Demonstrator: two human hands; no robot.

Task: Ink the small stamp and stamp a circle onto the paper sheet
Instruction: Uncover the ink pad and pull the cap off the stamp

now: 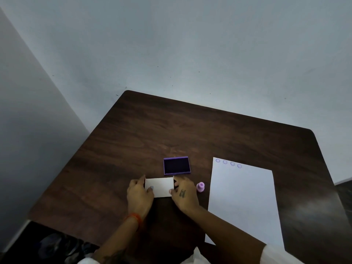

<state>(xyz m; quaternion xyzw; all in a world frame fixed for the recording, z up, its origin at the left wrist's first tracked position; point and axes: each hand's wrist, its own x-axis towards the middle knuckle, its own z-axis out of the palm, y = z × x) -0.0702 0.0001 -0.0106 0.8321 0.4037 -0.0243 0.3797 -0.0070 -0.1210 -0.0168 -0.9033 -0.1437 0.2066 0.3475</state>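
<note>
A purple ink pad (176,165) lies uncovered on the dark wooden table (152,130), its dark pad facing up. Just in front of it is its white lid (159,186), held at both short ends: my left hand (139,195) grips the left end, my right hand (185,194) the right end. The small pink stamp (200,186) stands upright beside my right hand, untouched. To the right lies the white paper sheet (243,202), with several purple circles (228,163) stamped in a row along its far edge.
The table stands in a corner, with pale walls behind it and to the left. Its front edge is close to my body. Bare wood lies beyond the ink pad and left of my hands.
</note>
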